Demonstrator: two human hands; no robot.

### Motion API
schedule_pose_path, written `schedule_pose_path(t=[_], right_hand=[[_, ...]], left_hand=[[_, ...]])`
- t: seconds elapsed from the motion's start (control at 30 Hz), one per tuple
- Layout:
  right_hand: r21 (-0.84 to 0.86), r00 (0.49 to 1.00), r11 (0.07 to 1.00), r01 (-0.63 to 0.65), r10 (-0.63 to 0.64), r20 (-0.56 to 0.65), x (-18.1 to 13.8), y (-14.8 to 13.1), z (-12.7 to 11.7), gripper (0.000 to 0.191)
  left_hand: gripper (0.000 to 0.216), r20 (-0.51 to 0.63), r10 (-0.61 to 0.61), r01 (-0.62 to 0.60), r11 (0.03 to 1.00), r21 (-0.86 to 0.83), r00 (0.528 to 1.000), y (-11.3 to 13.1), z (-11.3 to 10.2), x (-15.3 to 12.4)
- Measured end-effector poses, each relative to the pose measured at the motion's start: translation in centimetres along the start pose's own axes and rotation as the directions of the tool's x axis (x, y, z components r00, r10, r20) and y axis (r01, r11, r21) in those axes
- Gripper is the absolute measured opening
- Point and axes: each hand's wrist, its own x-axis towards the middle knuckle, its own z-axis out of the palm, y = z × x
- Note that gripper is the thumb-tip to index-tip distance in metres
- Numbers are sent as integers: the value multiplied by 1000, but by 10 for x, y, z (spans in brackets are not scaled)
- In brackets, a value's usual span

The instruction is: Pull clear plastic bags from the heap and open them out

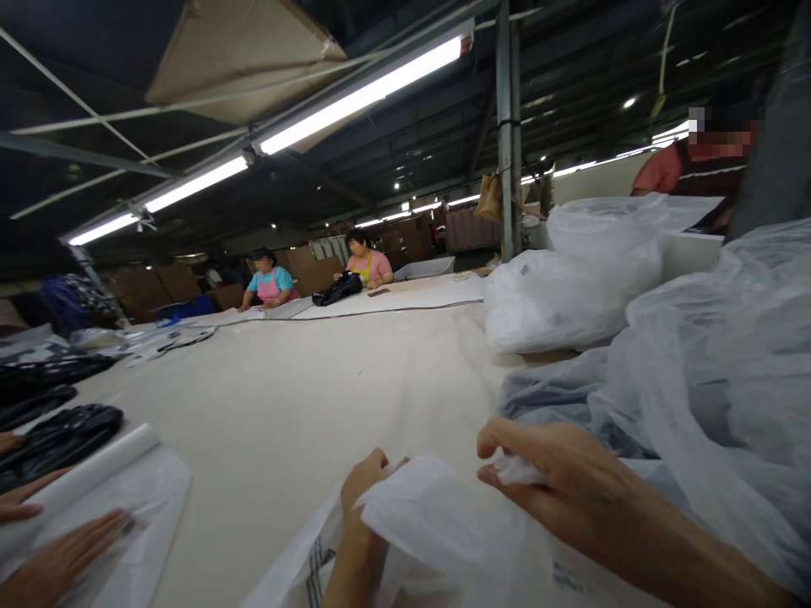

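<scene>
A thin, translucent white plastic bag (pixel 431 523) is held at the near edge of the wide cream-coloured surface (pixel 304 405), between the person's two hands. The left hand (pixel 361 515) is closed on a fold of the film, the fingers (pixel 364 477) curled round its edge. On the right hand (pixel 557 481) the thumb and fingers are pressed together, pinching a small bunch of the same film. As far as can be judged, the work is at an early stage: the bag is gripped at two points but is crumpled and not seen opened, and nothing is visibly inside it. The film is wrinkled and slack, with dark printing near its lower edge, too blurred to be read.

Just to the right, a heap of clear plastic sheeting over bluish-grey fabric (pixel 697 397) is piled. At the lower left, another person's hand (pixel 63 557) is laid flat on a white packet (pixel 127 490), beside dark bagged garments (pixel 57 439). Two seated workers are seen far across the surface.
</scene>
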Motion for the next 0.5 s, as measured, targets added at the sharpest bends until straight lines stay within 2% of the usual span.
schedule_pose_path(t=[0.07, 0.13, 0.2, 0.27, 0.33, 0.37, 0.43, 0.5], right_hand=[[84, 999, 996, 30, -32, 20, -5, -10, -6, 11], [93, 999, 995, 32, -35, 27, -4, -15, -11, 12], [4, 999, 1000, 12, -12, 32, 0, -14, -10, 18], [-102, 999, 995, -5, 8, 33, 4, -11, 2, 20], [-155, 999, 988, 8, -2, 39, 6, -9, 25, 14], [-155, 998, 987, 31, -23, 51, 6, -9, 40, 17], [-132, 992, 986, 97, -85, 95, 5, -10, 75, 47], [-82, 979, 984, 160, -148, 143, 5, -10, 109, 62]], left_hand=[[35, -1, 27, -26, 992, 126, 1000, 7, 2, -4], [34, -6, 66, -63, 971, 233, 998, 13, 5, -8], [34, -7, 108, -101, 950, 296, 994, 19, 7, -12], [34, 17, 131, -129, 932, 339, 991, 22, 9, -15], [35, 52, 143, -152, 920, 361, 988, 24, 10, -16], [36, 67, 146, -161, 914, 372, 987, 24, 11, -16], [38, 92, 141, -166, 907, 388, 986, 23, 13, -16], [38, 102, 139, -168, 905, 390, 985, 22, 16, -14]])
